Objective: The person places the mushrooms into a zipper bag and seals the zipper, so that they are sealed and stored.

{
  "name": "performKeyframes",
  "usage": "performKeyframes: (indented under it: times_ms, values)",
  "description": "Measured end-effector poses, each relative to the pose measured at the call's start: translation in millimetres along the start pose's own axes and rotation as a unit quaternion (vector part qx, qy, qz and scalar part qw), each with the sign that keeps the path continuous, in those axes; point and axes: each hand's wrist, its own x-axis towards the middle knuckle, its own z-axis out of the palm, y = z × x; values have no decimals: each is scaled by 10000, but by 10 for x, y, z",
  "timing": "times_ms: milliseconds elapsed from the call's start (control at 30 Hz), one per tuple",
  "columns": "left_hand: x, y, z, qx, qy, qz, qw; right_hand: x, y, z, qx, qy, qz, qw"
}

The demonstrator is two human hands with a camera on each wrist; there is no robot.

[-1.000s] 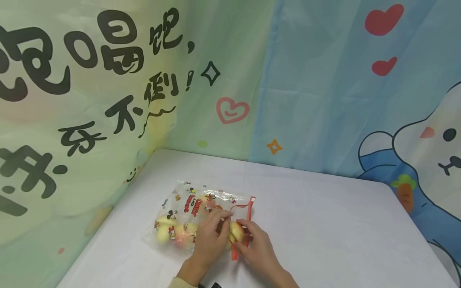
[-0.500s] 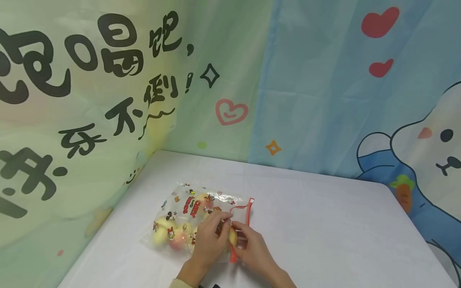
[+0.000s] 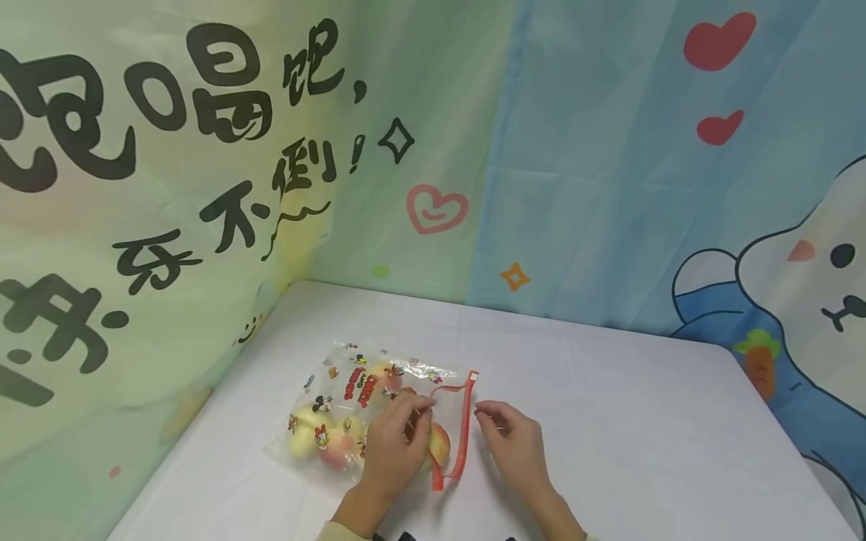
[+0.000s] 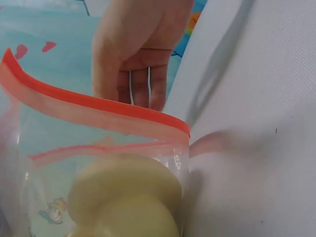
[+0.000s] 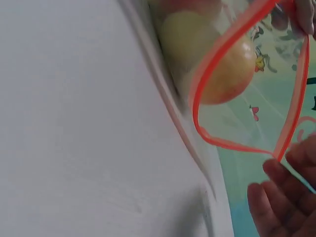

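A clear zip bag (image 3: 433, 376) with cartoon prints and a red zip edge lies on the white table, its mouth spread toward the right. Several yellow and pink round fruits (image 3: 338, 447) are inside. One yellow-red fruit (image 3: 440, 445) sits close behind the opening, also seen through the plastic as a fruit (image 5: 231, 74) in the right wrist view. My left hand (image 3: 395, 447) pinches the bag's mouth edge, its fingertips (image 5: 302, 17) on the red strip. Just right of the mouth, my right hand (image 3: 517, 447) holds nothing, fingers loosely bent.
The white table (image 3: 643, 428) extends to the right of the bag. Behind it and along the left hang printed curtains (image 3: 575, 188) with lettering, hearts and a cartoon animal.
My right hand has let go of the yellow-red fruit and drawn back to the right, out of the bag's mouth. The fruit now rests inside. The left hand stays put.
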Motion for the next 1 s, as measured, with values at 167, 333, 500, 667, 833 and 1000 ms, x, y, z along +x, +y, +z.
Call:
performKeyframes:
  times_ms: [167, 333, 500, 667, 833, 1000]
  values:
    - [-8, -13, 3, -119, 2, 70, 9999, 141, 108, 50, -542, 218, 442, 9973]
    - [-16, -8, 12, -286, -112, 186, 9994, 343, 109, 114, -257, -301, 1521, 9876]
    - [-16, 4, 31, -528, -481, 336, 9969, 574, 75, 151, 314, -799, 2299, 9694]
    - [-43, 36, 67, -461, -999, 306, 9935, 709, 53, 178, 761, -911, 2495, 9611]
    - [-68, 79, 139, -121, -1702, -165, 9852, 775, 33, 200, 683, -959, 2420, 9631]
    - [66, 117, 154, 644, -2058, -718, 9738, 789, -4, 229, 484, -931, 2172, 9705]
